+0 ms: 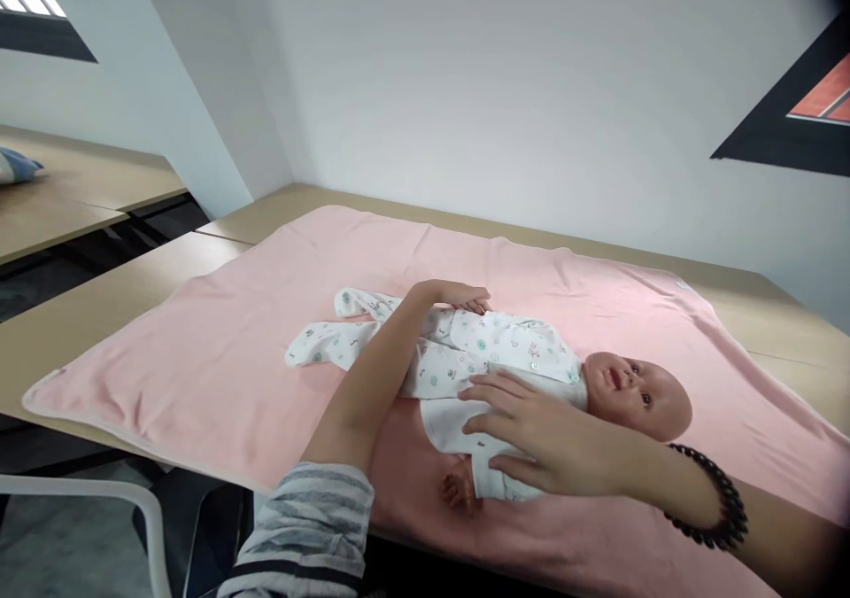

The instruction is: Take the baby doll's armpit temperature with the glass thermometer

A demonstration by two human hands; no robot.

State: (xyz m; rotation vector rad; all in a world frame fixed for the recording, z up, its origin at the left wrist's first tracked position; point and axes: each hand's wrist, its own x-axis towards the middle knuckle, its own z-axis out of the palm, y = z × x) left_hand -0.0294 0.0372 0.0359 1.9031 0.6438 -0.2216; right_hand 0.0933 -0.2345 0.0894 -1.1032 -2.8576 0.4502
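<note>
A baby doll (pixel 638 396) lies on its back on a pink blanket (pixel 232 350), head to the right and feet to the left. It wears a white printed top (pixel 524 337) and white printed trousers (pixel 332 343). My left hand (pixel 461 295) reaches across the doll's legs to its far side, by the top's far edge; its fingers are loosely bent, their undersides hidden. My right hand (pixel 541 430) lies with spread fingers over the near side of the top, covering part of it. The doll's near hand (pixel 459 489) shows beyond the sleeve cuff.
The blanket covers much of a wooden table (pixel 86 337) against a white wall (pixel 498 93). Another table (pixel 86 173) stands at the left with a blue and white cloth item (pixel 19 166) on it. A white curved metal frame (pixel 150 518) is at the lower left.
</note>
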